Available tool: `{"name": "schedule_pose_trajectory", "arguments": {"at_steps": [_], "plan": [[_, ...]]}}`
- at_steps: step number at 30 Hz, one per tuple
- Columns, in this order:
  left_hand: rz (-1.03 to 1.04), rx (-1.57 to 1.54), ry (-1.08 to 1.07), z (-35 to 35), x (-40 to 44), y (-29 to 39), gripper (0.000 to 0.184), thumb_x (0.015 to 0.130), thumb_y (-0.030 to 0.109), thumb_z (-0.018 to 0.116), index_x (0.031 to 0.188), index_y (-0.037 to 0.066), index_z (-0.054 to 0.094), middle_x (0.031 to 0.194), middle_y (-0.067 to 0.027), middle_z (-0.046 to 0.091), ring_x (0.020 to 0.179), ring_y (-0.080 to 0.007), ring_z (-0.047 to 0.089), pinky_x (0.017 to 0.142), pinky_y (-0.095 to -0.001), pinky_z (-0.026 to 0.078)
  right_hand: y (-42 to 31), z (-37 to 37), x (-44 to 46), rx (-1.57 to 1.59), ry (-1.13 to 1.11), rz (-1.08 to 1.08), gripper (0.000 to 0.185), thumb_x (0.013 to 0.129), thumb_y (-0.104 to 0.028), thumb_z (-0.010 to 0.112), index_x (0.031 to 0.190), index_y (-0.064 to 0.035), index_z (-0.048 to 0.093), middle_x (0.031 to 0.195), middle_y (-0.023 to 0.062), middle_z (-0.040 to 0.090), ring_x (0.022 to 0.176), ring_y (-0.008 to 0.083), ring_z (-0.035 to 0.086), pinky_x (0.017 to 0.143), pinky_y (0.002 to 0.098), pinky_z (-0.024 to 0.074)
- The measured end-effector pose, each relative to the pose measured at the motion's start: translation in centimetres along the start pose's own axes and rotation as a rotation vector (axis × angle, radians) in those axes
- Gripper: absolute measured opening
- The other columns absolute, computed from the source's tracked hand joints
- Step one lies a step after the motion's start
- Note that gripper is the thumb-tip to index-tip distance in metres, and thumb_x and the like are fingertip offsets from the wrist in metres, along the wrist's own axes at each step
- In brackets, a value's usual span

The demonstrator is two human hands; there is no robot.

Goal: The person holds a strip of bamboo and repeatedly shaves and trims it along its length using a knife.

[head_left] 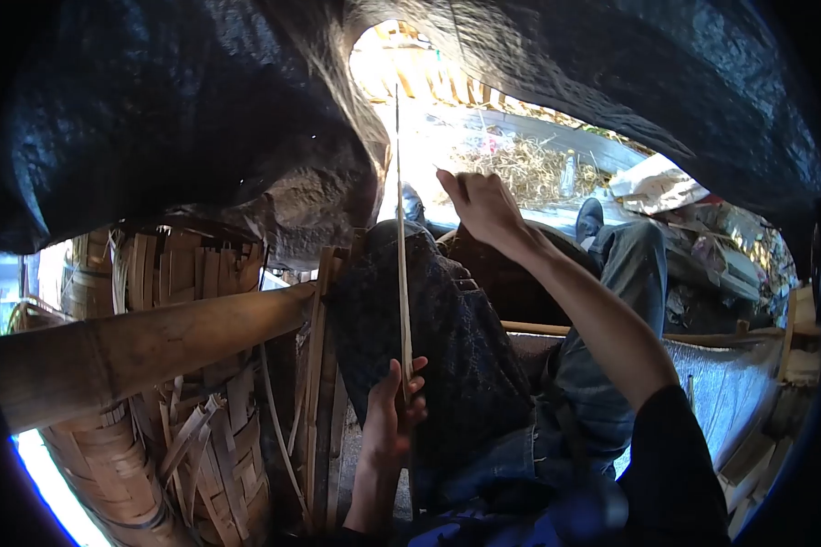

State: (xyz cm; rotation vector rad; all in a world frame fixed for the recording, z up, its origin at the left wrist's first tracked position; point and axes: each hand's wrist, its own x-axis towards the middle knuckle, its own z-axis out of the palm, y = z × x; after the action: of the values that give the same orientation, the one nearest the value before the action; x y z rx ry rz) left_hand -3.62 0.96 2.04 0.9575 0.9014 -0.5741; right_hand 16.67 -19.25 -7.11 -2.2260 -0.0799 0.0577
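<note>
A long, thin bamboo strip (403,283) runs from my lap up toward the bright opening. My left hand (394,406) is closed around its lower part, with the thumb and fingertips wrapped about it. Over my knees, to the right of the strip's upper half, my right hand (485,208) is raised with its fingers curled in and apart from the strip. Whatever it may hold is hidden or too small to name. A dark cloth (456,346) covers my left thigh beneath the strip.
Left of me a thick bamboo pole (155,342) crosses above woven bamboo baskets (123,465) and upright slats. Dark plastic sheeting (173,118) hangs low overhead. Beyond my feet lie dry straw (529,173) and a pale sack (657,185).
</note>
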Motion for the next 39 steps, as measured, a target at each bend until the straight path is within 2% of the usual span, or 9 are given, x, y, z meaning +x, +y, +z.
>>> {"name": "schedule_pose_trajectory", "arguments": {"at_steps": [1,2,8,11,15,20,30,32,39], "plan": [[0.004,0.025,-0.043,-0.2,0.0,0.0,0.036,0.094,0.031,0.050,0.110,-0.001,0.055,0.073,0.0033,0.047,0.055,-0.0041,0.040,0.050,-0.0193,0.033,-0.8,0.3,-1.6,0.121,0.061,-0.106,0.059,0.099,-0.034,0.038,0.049,-0.0036,0.045,0.034,0.0002,0.027,0.029,0.0073,0.022,0.028,0.0293,0.0148],[0.008,0.054,-0.088,-0.2,0.1,-0.1,0.037,0.095,0.031,0.048,0.111,-0.001,0.054,0.073,0.0034,0.046,0.055,-0.0041,0.039,0.050,-0.0195,0.033,-1.7,-0.1,-3.3,0.177,-0.010,-0.111,0.057,0.099,-0.032,0.036,0.052,-0.0033,0.046,0.034,-0.0004,0.026,0.028,0.0094,0.021,0.028,0.0310,0.0134],[0.068,0.294,-0.040,1.4,-0.1,-0.3,0.040,0.098,0.034,0.038,0.105,-0.001,0.056,0.068,0.0038,0.044,0.051,-0.0044,0.036,0.046,-0.0196,0.031,-2.8,-0.9,-12.3,0.287,-0.269,-0.168,0.048,0.095,-0.035,0.046,0.059,-0.0020,0.048,0.042,0.0126,0.039,0.035,0.0263,0.039,0.040,0.0391,0.0342],[0.049,0.303,-0.076,1.0,0.3,0.0,0.042,0.099,0.033,0.033,0.105,-0.001,0.055,0.066,0.0032,0.042,0.050,-0.0048,0.035,0.046,-0.0201,0.029,-1.7,-0.1,-14.7,0.172,-0.369,-0.220,0.042,0.093,-0.030,0.049,0.063,-0.0013,0.047,0.048,0.0174,0.041,0.043,0.0351,0.046,0.044,0.0409,0.0358],[0.044,0.232,-0.147,-0.2,0.9,-0.3,0.041,0.099,0.034,0.032,0.098,0.001,0.056,0.063,0.0044,0.039,0.048,-0.0040,0.032,0.044,-0.0206,0.027,-2.6,0.1,-15.1,0.023,-0.444,-0.178,0.041,0.092,-0.034,0.051,0.065,-0.0029,0.050,0.048,0.0162,0.047,0.047,0.0352,0.054,0.045,0.0421,0.0406],[0.137,0.458,0.095,0.9,0.6,-0.8,0.037,0.097,0.036,0.036,0.088,0.005,0.054,0.058,0.0073,0.033,0.045,-0.0033,0.027,0.042,-0.0217,0.022,-3.3,0.8,-15.1,-0.165,-0.408,-0.160,0.045,0.088,-0.042,0.055,0.065,-0.0039,0.053,0.047,0.0149,0.051,0.048,0.0346,0.057,0.046,0.0426,0.0454],[0.110,0.419,0.114,1.0,0.8,-0.9,0.035,0.096,0.035,0.039,0.087,0.005,0.053,0.058,0.0069,0.034,0.045,-0.0032,0.028,0.042,-0.0218,0.023,-3.6,2.9,-14.7,-0.211,-0.303,-0.116,0.047,0.086,-0.045,0.055,0.064,-0.0033,0.051,0.049,0.0159,0.053,0.049,0.0351,0.059,0.047,0.0431,0.0481],[0.139,0.477,0.090,1.3,0.8,-1.9,0.034,0.097,0.035,0.039,0.087,0.005,0.053,0.059,0.0068,0.035,0.044,-0.0031,0.028,0.041,-0.0213,0.023,-3.1,3.5,-13.7,-0.335,-0.070,-0.113,0.054,0.090,-0.047,0.048,0.062,-0.0015,0.054,0.051,0.0164,0.056,0.050,0.0327,0.061,0.047,0.0418,0.0495],[0.039,0.335,0.005,1.4,0.3,-0.8,0.032,0.098,0.032,0.037,0.088,0.007,0.053,0.061,0.0063,0.037,0.044,-0.0016,0.028,0.041,-0.0197,0.022,-1.0,1.5,-3.2,-0.258,-0.158,0.047,0.059,0.095,-0.044,0.038,0.057,-0.0017,0.052,0.047,0.0146,0.052,0.042,0.0286,0.056,0.044,0.0411,0.0478]]}}
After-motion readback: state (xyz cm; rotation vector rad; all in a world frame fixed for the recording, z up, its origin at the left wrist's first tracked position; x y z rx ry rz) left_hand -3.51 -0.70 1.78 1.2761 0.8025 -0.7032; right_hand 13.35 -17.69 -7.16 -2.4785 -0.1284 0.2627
